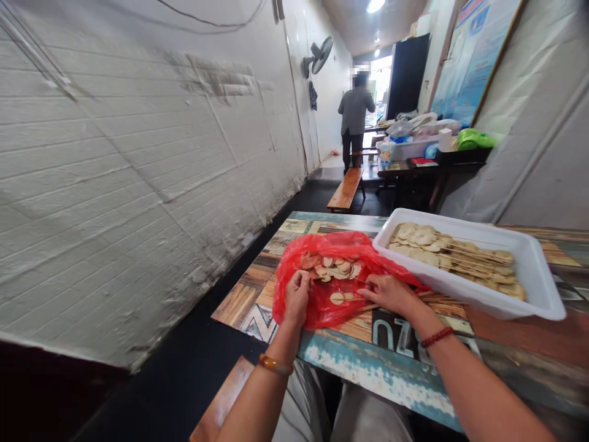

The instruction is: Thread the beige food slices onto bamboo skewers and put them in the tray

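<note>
Left hand [298, 296], 9 o'clock on the bag [286, 264]: fingertips pinched together, any item held unclear; right hand [389, 293], 3 o'clock, fingers bent beside two slices [337, 298], grip cannot be told. One red bag, at 12 o'clock a heap [343, 269] apparently left unskewered, overlapped, not countable. One white tub [543, 291] farther at 3 o'clock: many skewers [488, 261], apparently done, exact count hidden.

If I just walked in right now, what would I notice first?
Probably the bright red bag, open on the table, with pale slices inside and the left hand and right hand over it. Next might come the white tub to its right, holding skewered slices.
</note>
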`<state>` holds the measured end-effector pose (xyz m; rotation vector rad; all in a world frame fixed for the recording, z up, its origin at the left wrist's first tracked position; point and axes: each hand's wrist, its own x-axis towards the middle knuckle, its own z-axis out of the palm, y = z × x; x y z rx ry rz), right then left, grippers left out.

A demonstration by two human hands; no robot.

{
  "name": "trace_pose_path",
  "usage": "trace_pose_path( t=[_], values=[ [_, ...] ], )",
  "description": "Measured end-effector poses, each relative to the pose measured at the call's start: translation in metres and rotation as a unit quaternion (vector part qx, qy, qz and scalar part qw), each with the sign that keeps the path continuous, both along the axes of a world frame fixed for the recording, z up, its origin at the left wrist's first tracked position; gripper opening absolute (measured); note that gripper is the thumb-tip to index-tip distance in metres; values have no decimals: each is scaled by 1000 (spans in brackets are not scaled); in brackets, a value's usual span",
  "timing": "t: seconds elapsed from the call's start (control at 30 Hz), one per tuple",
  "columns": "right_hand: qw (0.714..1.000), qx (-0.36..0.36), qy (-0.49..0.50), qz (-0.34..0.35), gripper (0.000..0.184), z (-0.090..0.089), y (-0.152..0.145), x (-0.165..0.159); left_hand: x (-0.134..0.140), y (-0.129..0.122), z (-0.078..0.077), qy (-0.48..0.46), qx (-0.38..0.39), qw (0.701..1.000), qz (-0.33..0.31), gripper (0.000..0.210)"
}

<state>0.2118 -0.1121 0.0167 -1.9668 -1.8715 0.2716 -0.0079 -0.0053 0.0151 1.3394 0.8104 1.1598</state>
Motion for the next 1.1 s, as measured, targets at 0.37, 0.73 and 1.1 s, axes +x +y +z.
trace_pose_path(
  t=[0.37,0.73,1.1],
  values=[
    [999,20,-26,42,37,18,-6,-24,27,-14,15,42,-34,990,-132,27],
    [997,-42,45,41,25,21,-14,20,10,0,43,-132,-92,987,-7,20],
    [973,128,150,122,27,33,-14,-21,31,-30,40,22,-22,993,-111,30]
  ],
)
